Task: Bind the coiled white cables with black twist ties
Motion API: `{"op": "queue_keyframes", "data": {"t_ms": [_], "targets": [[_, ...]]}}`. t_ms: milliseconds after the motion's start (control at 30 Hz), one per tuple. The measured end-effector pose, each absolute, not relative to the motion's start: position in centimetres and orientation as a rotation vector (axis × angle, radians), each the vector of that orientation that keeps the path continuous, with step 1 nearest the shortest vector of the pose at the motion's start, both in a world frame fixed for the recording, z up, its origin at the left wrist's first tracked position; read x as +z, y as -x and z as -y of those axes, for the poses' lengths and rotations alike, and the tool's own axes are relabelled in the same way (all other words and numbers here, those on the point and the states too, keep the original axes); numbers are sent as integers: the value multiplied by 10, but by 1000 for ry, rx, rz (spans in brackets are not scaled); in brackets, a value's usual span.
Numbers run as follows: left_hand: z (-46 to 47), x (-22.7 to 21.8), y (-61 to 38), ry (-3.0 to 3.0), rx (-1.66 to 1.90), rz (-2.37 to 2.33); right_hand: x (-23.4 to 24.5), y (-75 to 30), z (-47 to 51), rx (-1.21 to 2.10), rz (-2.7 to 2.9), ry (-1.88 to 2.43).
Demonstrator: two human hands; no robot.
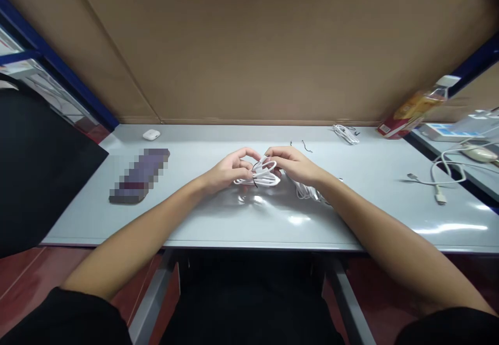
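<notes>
My left hand (pixel 230 171) and my right hand (pixel 294 164) meet over the middle of the grey table (pixel 195 215). Both pinch a coiled white cable (pixel 262 177) that rests on the tabletop between them. A thin black tie (pixel 254 174) crosses the coil near my left fingertips. More white cable (pixel 307 193) lies loose under my right wrist. The fingers of both hands are curled closed around the coil.
A blurred dark flat object (pixel 139 176) and a small white earbud case (pixel 151 134) lie at the left. Another white cable bundle (pixel 346 133), short black ties (pixel 306 146), a tilted bottle (pixel 415 110) and a loose white cable with plug (pixel 438 181) lie at the right. A cardboard wall (pixel 249 43) backs the table.
</notes>
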State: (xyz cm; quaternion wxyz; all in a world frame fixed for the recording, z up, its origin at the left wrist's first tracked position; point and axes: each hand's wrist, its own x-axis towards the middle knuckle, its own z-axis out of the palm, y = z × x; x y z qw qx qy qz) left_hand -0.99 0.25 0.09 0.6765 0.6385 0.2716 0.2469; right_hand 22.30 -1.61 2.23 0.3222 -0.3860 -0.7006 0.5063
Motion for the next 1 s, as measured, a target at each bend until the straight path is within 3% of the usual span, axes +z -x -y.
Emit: {"op": "queue_keyframes", "data": {"t_ms": [200,367,500,633,767,1000], "targets": [[-1,4,8,-1772,479,-760,19,-233,9,1245,1901,1090],[0,3,5,-1999,549,-756,19,-236,8,901,2004,1083],[0,5,5,-1777,709,-827,18,-230,13,434,2121,994],[-2,4,3,-1469,823,-755,16,-224,19,240,2162,932],[-4,0,2,-1364,843,-710,17,-222,21,354,2100,917],[-3,0,5,-1477,762,-639,22,-219,23,1202,1843,862]]}}
